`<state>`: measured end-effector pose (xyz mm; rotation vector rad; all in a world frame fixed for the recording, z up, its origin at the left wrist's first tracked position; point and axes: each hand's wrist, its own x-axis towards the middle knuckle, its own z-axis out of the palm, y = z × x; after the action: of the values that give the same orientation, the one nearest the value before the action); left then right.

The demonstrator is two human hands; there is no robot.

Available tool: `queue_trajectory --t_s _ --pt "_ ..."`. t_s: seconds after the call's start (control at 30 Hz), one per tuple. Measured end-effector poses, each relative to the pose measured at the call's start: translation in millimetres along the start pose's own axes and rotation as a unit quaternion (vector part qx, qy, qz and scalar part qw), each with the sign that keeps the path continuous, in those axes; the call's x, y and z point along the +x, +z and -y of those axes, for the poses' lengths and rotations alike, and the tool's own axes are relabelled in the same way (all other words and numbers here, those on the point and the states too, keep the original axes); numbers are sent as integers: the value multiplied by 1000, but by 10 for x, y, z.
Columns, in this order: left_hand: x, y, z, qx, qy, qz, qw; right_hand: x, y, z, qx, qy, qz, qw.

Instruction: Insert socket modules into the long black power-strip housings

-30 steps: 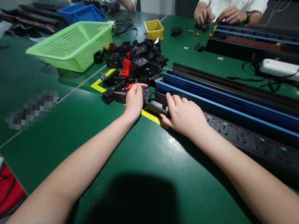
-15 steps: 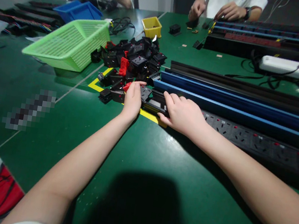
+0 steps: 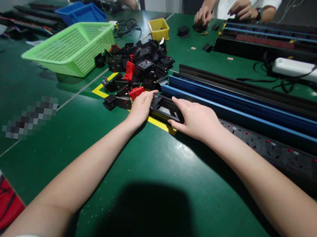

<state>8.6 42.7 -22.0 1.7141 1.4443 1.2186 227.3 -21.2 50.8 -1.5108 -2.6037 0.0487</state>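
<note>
A long black power strip (image 3: 278,150) runs rightward along the table, with a row of sockets and small red marks on its face. Toward its left end is a gap (image 3: 165,111) in the face. My left hand (image 3: 140,109) is closed round that left end, beside a dark socket module (image 3: 157,101) partly covered by the fingers. My right hand (image 3: 199,119) grips the strip just right of the gap, thumb on the near side and fingers over the far side. A red socket module (image 3: 136,92) lies against my left hand.
Behind my left hand is a heap of black socket modules (image 3: 145,66). A green basket (image 3: 79,48), blue bin (image 3: 83,13) and yellow bin (image 3: 159,29) stand beyond. Blue rails (image 3: 252,115) lie behind the strip. Two people work across the table, near a white power strip (image 3: 301,70).
My right hand has slid slightly right along the strip, its fingers now straighter. My left hand has tilted a little over the end. Across the table, a co-worker's hand has moved down.
</note>
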Motion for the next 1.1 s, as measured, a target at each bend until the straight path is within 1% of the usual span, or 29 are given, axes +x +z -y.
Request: queue_trajectory --t_s 0.13,0.27,0.33,0.43,0.5,0.57,0.67,0.7,0.73,0.8,0.87,1.0,1.1 --pt "-15 -12 -38 -22 -20 25 999 -21 18 41 -25 5 -3 1000" --pt "-59 -27 -87 -3 -4 28 1000 -24 17 44 -31 3 -5 999" --pt "-85 -19 -105 -2 6 41 999 -22 22 38 -33 -1 -12 999" --pt "-126 22 -126 -1 17 64 998 -22 35 36 -33 -5 -20 999" --pt "-156 58 -141 4 22 68 997 -24 38 42 -34 -4 -21 999" --pt "-185 89 -159 18 24 44 999 -28 35 50 -36 -1 -17 999" --pt "-203 97 -177 49 11 -30 998 -29 26 52 -33 4 -8 999" --pt "-198 87 -178 55 8 -36 998 -28 26 47 -29 4 -7 1000" --pt "-186 73 -175 58 11 -26 998 -27 26 39 -23 4 -8 1000" --pt "-154 44 -163 54 32 17 998 -21 31 16 -1 2 -13 1000" --pt "-127 29 -151 24 46 46 998 -16 38 -10 25 6 -18 999" --pt "-125 69 -165 -94 13 90 991 -12 43 -37 56 24 -16 998" --pt "-140 105 -196 -121 -1 122 985 -17 42 -37 65 23 -23 997"
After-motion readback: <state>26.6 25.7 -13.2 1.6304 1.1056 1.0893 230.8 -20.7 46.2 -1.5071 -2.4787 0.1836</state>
